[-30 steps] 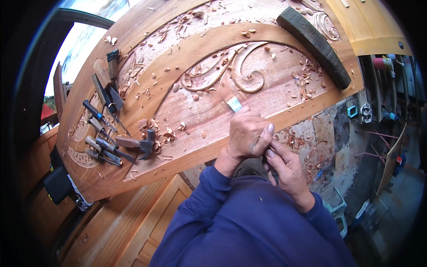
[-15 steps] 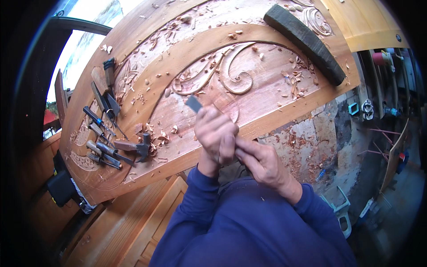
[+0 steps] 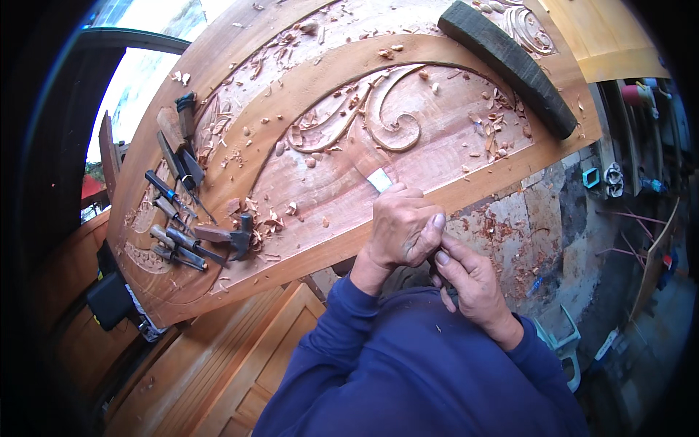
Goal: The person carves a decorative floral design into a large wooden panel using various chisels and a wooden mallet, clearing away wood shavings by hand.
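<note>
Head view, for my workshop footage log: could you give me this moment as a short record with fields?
Left hand: closed around a flat-bladed tool
Right hand: gripping the tool's rear end, partly hidden
Surface: wooden panel with scroll relief, strewn with shavings
Contact: cannot tell whether the tool touches the panel
Panel's left side: claw hammer, several carving tools
Panel's upper right: dark wooden block lying across it

panel [image 3: 313, 197]: ahead | hammer [image 3: 241, 237]: on panel, left | timber beam [image 3: 510, 69]: on panel, right
</note>
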`<state>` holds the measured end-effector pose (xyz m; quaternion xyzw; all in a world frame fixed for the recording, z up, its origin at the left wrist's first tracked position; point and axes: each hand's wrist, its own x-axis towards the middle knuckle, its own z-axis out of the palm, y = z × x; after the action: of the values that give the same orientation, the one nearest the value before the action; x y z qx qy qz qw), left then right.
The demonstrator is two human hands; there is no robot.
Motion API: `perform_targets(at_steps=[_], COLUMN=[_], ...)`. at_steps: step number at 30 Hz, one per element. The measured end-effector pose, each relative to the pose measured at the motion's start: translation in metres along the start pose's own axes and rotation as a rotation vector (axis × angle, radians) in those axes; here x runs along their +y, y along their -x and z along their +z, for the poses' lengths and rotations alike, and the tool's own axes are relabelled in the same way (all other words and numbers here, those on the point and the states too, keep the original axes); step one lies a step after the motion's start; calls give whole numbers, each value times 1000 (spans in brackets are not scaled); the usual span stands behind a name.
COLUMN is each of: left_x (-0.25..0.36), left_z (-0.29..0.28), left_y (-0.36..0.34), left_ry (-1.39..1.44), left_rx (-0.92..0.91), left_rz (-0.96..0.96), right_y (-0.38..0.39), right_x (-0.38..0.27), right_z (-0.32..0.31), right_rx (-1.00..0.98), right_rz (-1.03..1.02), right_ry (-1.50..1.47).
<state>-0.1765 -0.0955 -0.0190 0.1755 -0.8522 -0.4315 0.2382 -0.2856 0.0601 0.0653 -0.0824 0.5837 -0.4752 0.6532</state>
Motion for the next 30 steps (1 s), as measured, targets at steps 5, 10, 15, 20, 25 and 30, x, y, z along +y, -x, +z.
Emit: perform_targets(at_steps=[5, 10, 15, 20, 25, 30], left_x=[-5, -12, -12, -17, -28, -32], left_z=[0, -9, -12, -11, -16, -21], left_y=[-10, -15, -18, -22, -29, -32], left_ry=[117, 15, 24, 70, 23, 70], left_rx=[164, 73, 87, 107, 118, 126], left_rz=[-72, -62, -42, -53, -35, -32], right_y=[-15, -23, -23, -31, -46, -42], right_x=[-18, -31, -24, -19, -9, -22], right_z=[0, 2, 4, 3, 12, 17], right_rx=[-46, -29, -20, 11, 20, 4], right_rz=[51, 55, 19, 60, -90, -12], right_ry=[7, 32, 8, -8, -10, -39])
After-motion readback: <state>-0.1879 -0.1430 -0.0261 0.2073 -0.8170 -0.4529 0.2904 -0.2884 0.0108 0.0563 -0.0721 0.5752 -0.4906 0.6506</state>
